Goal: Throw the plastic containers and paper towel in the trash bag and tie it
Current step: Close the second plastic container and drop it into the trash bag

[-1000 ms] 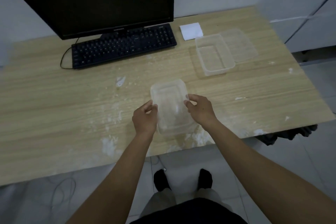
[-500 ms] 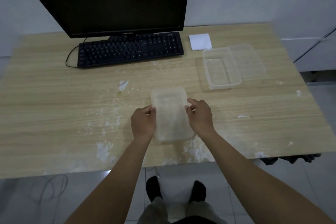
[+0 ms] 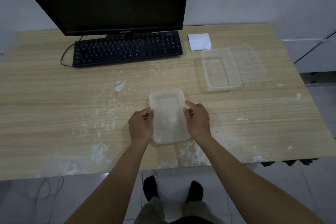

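Note:
A cloudy plastic container (image 3: 168, 116) with its lid on sits near the front edge of the wooden desk (image 3: 54, 114). My left hand (image 3: 141, 126) grips its left side and my right hand (image 3: 197, 120) grips its right side. A second, open clear container (image 3: 220, 69) stands at the right of the desk, with its loose lid (image 3: 248, 62) lying beside it. A folded white paper towel (image 3: 199, 41) lies behind them, next to the keyboard. A dark bag-like thing (image 3: 291, 162) shows just under the desk's front right edge.
A black monitor (image 3: 112, 0) and black keyboard (image 3: 127, 48) fill the back of the desk. White smears and crumbs are spread over the desk top. My feet (image 3: 172, 190) stand on the tiled floor below, with cables at the lower left.
My head has tilted up, so the desk sits lower in view. Both hands stay on the lidded container, which has barely moved on the desk.

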